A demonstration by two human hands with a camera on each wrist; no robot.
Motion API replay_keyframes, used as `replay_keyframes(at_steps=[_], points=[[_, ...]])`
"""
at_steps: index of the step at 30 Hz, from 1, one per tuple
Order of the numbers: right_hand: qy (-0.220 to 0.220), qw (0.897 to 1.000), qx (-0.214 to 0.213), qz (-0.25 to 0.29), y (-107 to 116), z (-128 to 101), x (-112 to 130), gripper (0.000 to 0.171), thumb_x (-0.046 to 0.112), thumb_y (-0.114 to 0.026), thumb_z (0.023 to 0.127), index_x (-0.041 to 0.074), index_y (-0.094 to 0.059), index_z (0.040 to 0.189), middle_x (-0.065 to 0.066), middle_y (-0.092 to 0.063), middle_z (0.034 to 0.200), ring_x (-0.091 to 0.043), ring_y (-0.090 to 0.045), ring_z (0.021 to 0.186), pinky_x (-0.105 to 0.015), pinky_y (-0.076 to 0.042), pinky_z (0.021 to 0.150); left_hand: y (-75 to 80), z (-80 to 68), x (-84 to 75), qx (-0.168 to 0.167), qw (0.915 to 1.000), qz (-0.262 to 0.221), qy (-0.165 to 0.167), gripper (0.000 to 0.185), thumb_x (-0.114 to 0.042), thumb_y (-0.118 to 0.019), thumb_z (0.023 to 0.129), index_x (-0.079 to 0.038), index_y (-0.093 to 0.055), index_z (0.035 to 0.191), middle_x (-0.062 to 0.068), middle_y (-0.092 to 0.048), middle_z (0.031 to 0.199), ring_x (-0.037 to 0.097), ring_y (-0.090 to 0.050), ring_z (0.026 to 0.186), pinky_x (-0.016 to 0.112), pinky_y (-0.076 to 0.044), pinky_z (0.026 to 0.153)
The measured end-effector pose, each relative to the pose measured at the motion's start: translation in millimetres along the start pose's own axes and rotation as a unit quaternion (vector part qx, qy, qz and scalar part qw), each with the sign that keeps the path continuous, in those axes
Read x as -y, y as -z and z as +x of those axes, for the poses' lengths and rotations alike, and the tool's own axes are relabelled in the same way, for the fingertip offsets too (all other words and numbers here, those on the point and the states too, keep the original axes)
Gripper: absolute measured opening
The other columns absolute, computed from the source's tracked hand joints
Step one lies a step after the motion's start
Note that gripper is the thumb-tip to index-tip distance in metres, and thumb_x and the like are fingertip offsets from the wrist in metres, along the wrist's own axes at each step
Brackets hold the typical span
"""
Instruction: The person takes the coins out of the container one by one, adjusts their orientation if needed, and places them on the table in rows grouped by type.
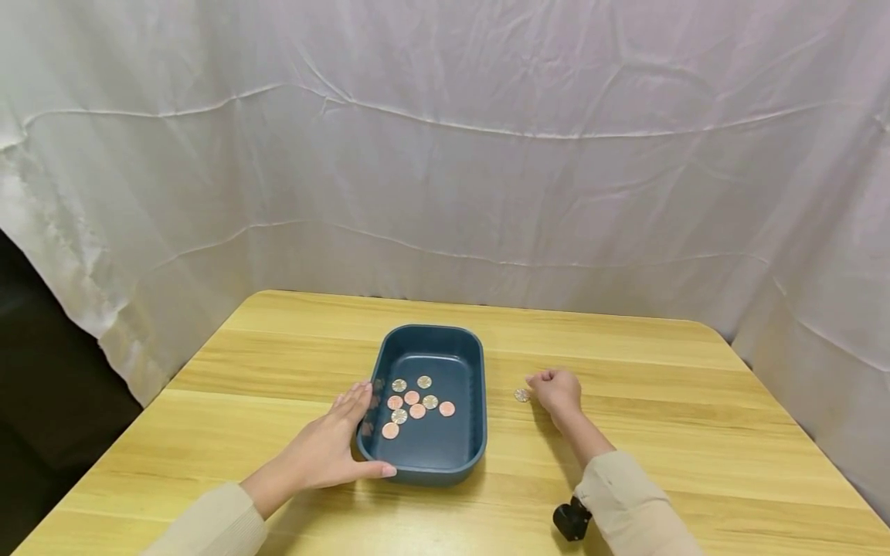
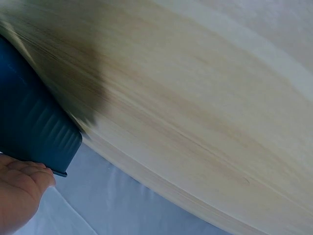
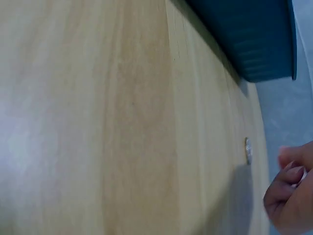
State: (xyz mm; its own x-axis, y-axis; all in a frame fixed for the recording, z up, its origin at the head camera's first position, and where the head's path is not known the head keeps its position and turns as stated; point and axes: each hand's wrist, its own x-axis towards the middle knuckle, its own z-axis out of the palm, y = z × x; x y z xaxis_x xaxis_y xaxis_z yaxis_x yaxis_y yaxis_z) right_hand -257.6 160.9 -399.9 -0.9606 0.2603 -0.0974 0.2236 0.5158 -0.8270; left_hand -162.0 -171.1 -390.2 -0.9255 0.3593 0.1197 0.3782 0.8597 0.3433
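Observation:
A dark blue-green rectangular tub stands on the table with several coins in it, some copper-coloured and some gold-toned. Its left side is held by my left hand, the fingers along the wall and the thumb at the near left corner. To the right of the tub, a silvery coin lies on the wood. Just beside and above it is my right hand, fingers curled. In the right wrist view a small pale edge, which looks like a coin, shows between those fingers.
The wood-grain table has rounded far corners. A pale curtain hangs behind it and on both sides. A small black device sits at the right wrist, below the beige sleeve.

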Motion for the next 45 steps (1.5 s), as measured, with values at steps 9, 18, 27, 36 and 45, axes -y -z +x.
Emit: replay_keyframes(at_steps=[9, 18, 27, 36, 45], points=[[0.158, 0.985, 0.003, 0.067, -3.9, -14.5, 30.0, 0.016, 0.008, -0.066, 0.085, -0.008, -0.063, 0.085, 0.003, -0.052, 0.062, -0.004, -0.045, 0.053, -0.016, -0.039, 0.048, 0.5, -0.2, -0.7, 0.004, 0.9999, -0.008, 0.006, 0.118, -0.074, -0.062, 0.064, 0.005, -0.026, 0.144, 0.021, -0.027, 0.15, 0.034, -0.027, 0.139, 0.051, -0.035, 0.106], [0.236, 0.958, 0.036, 0.155, -23.7, -31.7, 58.4, 0.011, 0.003, -0.067, 0.083, -0.007, -0.066, 0.089, -0.004, -0.058, 0.068, -0.005, -0.048, 0.054, -0.016, -0.041, 0.049, -1.7, 0.0, 0.5, 0.0, 1.0, -0.008, 0.005, 0.118, -0.075, -0.062, 0.064, 0.004, -0.026, 0.144, 0.02, -0.027, 0.15, 0.034, -0.027, 0.139, 0.05, -0.035, 0.106], [0.266, 0.947, 0.094, 0.157, -45.5, -45.9, 81.5, 0.013, 0.003, -0.065, 0.084, -0.006, -0.065, 0.094, -0.02, -0.063, 0.08, -0.008, -0.053, 0.061, -0.016, -0.046, 0.056, -2.0, -0.6, 0.5, -0.001, 0.9999, -0.01, 0.005, 0.118, -0.076, -0.061, 0.064, 0.004, -0.027, 0.144, 0.02, -0.027, 0.15, 0.033, -0.026, 0.14, 0.049, -0.034, 0.107], [0.278, 0.945, 0.134, 0.103, -73.4, -34.8, 79.0, 0.014, 0.004, -0.067, 0.083, -0.004, -0.067, 0.093, -0.016, -0.065, 0.075, -0.009, -0.053, 0.06, -0.018, -0.044, 0.054, -1.2, -1.0, 0.8, 0.001, 0.9999, -0.011, 0.004, 0.117, -0.076, -0.061, 0.065, 0.003, -0.026, 0.144, 0.019, -0.027, 0.151, 0.033, -0.026, 0.14, 0.05, -0.035, 0.106], [0.251, 0.951, 0.174, -0.05, -87.7, -28.2, 80.3, 0.011, 0.007, -0.066, 0.084, 0.0, -0.068, 0.093, -0.008, -0.064, 0.077, -0.011, -0.055, 0.066, -0.022, -0.048, 0.06, -1.3, -0.9, 0.7, 0.006, 0.9999, -0.01, 0.008, 0.117, -0.076, -0.06, 0.065, 0.002, -0.025, 0.145, 0.018, -0.025, 0.152, 0.033, -0.025, 0.14, 0.05, -0.034, 0.106]])
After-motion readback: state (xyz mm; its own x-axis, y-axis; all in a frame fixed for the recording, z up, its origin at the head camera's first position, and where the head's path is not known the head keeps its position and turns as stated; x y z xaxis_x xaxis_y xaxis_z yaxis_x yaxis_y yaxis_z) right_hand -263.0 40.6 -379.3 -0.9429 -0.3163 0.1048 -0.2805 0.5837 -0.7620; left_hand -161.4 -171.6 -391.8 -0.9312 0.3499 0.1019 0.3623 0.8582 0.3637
